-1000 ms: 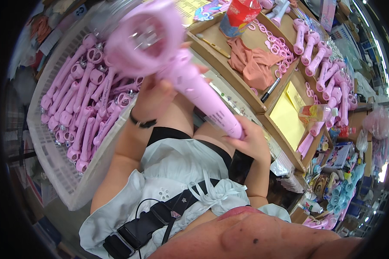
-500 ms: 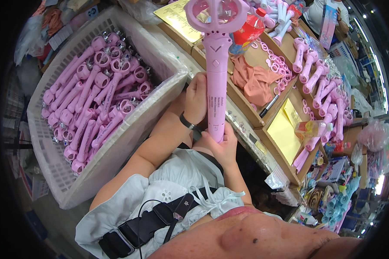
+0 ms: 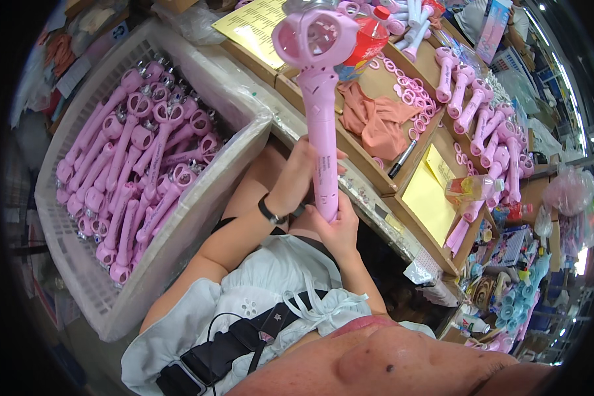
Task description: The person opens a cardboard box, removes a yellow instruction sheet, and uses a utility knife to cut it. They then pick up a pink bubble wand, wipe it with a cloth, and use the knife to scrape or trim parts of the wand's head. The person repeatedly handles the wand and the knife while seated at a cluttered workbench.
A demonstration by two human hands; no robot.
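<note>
Left hand (image 3: 298,173): fingers wrapped behind the handle of the wand (image 3: 321,135), tips showing past its far side. Right hand (image 3: 338,232): fingers grasping the butt end, thumb along the side. Wand held ring-end up, leaning slightly left, in front of the lap.

Risk 1: both grips sit low, with the bulky ring-end unsupported above; a loosened left hand could let it tip. Risk 2: the ring-end overlaps the red bottle (image 3: 371,41) in view. Depth between them cannot be told; if close, a swing to the right could knock the bottle into the tray (image 3: 377,173) with the cloth (image 3: 376,122) and rings (image 3: 416,92).

Edges: the bench (image 3: 361,189) edge and tray wall run diagonally on the right; the basket (image 3: 178,254) rim bounds the left, its near corner just beside the bench. A low leftward sweep could catch that rim or the piled wands (image 3: 117,173). Best room: the wedge over the lap, widening toward the body.
</note>
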